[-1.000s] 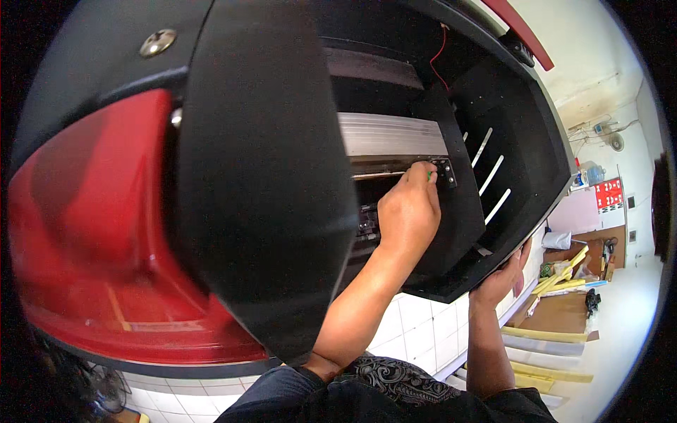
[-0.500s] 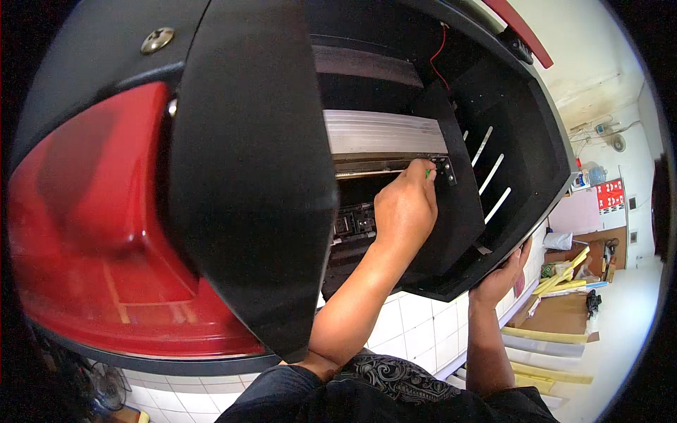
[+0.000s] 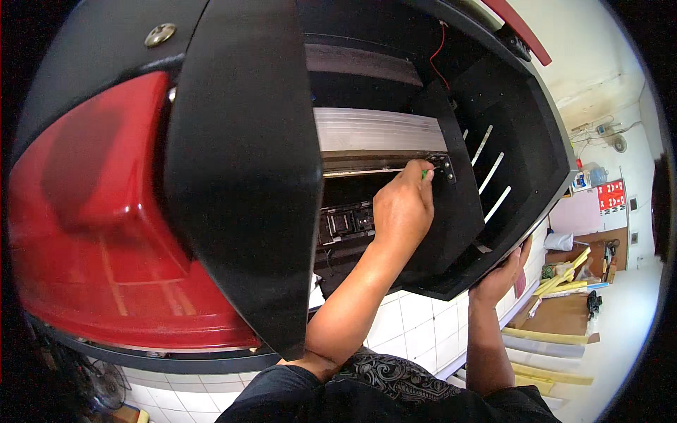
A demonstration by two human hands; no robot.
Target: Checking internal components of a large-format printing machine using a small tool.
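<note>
- Left hand: fingertips pinched together on a small green piece, beside the bracket at the right end of the bar, seemingly for fine control.
- Right hand: against the lower right edge of the case, likely steadying it; finger closure can't be told.

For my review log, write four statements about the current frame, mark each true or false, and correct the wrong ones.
1. The left hand pinches a small green item. True.
2. The right hand is deep inside the black casing. False: the right hand is at the black casing's lower edge.
3. A red wire shows higher in the picture than the left hand. True.
4. The ribbed bar is bright red. False: the ribbed bar is silver-grey.
</note>
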